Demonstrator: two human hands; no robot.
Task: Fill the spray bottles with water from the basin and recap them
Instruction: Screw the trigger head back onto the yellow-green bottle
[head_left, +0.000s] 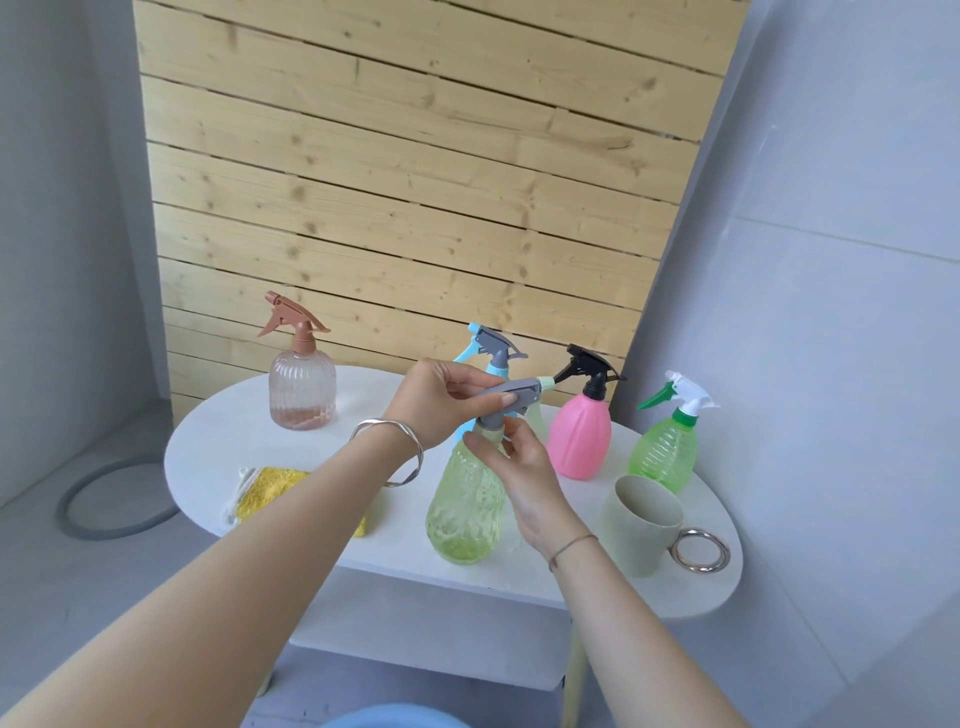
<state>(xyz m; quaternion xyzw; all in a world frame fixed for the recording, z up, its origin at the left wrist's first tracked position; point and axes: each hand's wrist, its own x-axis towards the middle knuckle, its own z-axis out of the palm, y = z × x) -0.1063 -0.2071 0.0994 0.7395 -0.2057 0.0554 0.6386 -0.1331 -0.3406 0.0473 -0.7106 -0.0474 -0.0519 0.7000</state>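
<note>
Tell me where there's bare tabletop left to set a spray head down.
Bare table shows at the back between the clear ribbed bottle and the blue bottle, and along the left rim between that bottle and the yellow packet. The right side is crowded: pink bottle, green bottle and mug stand close together.

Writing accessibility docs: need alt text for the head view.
A person's left hand grips the grey spray head of a yellow-green bottle while the right hand pinches its neck, on a white oval table. Behind stand a clear bottle, a blue bottle, a pink bottle and a green bottle; a beige mug sits at right.
</note>
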